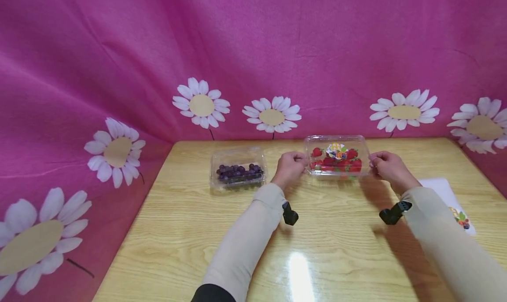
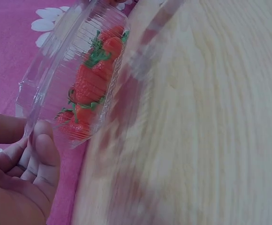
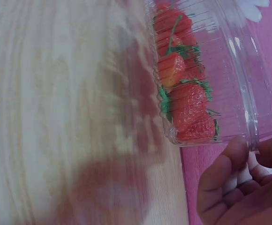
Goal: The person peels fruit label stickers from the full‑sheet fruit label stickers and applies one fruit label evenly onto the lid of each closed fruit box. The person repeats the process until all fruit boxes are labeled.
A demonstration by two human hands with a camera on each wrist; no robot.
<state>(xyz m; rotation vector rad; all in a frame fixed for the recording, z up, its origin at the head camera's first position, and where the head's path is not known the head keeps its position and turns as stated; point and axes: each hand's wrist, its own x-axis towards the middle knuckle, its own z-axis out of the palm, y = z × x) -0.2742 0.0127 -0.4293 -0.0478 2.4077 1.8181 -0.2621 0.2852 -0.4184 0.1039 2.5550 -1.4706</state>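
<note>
A clear plastic clamshell box (image 1: 336, 173) of strawberries (image 1: 343, 164) is held up between my two hands, its lid closed and a fruit sticker (image 1: 336, 151) on top. At its left end my left hand (image 1: 291, 166) pinches the rim, thumb against curled fingers (image 2: 46, 147). The right hand (image 1: 390, 169) pinches the rim at the opposite end in the same way, as the right wrist view shows with its fingers (image 3: 215, 180). Both wrist views show a gap between the box and the wooden table (image 1: 332, 231). Several red strawberries with green leaves lie along the bottom.
Left of my left hand stands another clear clamshell box (image 1: 237, 154) with dark grapes (image 1: 239, 172) inside. A white sheet (image 1: 439, 189) with fruit stickers (image 1: 461, 218) lies under the right forearm. Behind the table hangs a magenta cloth (image 1: 332, 64) printed with daisies.
</note>
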